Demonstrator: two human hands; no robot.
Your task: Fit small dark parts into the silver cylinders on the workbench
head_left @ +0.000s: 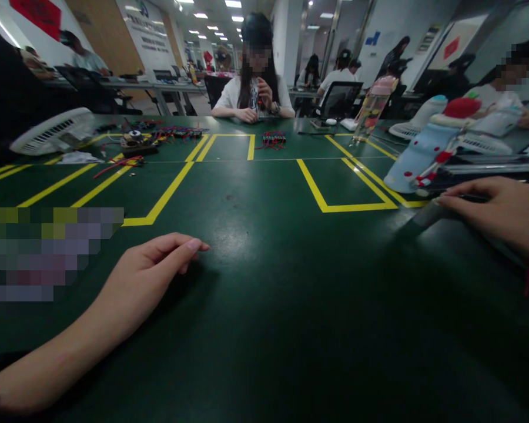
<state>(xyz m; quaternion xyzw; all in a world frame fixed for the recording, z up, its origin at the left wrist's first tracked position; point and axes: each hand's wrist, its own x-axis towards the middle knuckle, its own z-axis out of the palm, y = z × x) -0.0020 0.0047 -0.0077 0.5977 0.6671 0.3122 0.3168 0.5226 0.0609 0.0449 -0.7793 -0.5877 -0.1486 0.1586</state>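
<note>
1. Right hand (502, 214): fingers together, flat, tips touching grey slim object (427, 216) on table (264, 305).
2. Object's long axis slanting toward table centre, leftward of fingertips.
3. Left hand (152, 267): loosely curled, empty, well apart.
</note>
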